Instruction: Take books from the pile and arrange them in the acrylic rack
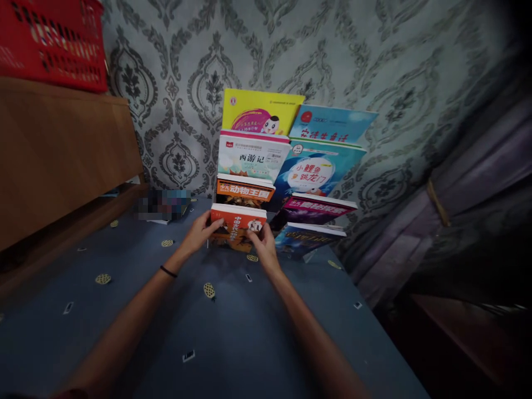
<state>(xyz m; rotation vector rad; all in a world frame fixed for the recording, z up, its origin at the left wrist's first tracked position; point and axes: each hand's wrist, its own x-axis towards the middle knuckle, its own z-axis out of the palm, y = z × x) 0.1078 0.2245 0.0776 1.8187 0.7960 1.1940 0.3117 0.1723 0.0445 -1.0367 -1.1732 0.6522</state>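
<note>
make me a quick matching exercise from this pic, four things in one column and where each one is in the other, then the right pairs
Things:
1. orange book
2. yellow book
3. red basket
4. black wristband

Places:
A. on the wooden cabinet, top left
B. held between left hand and right hand, lowest left tier
C. on the left wrist
D. top left tier of the rack

Pairs: 1-B, 2-D, 3-A, 4-C

I am reading 西游记 on the white book (252, 159), 小鲤鱼跳龙门 on the blue book (315, 173), and 动物王国 on the orange book (244, 193).
</note>
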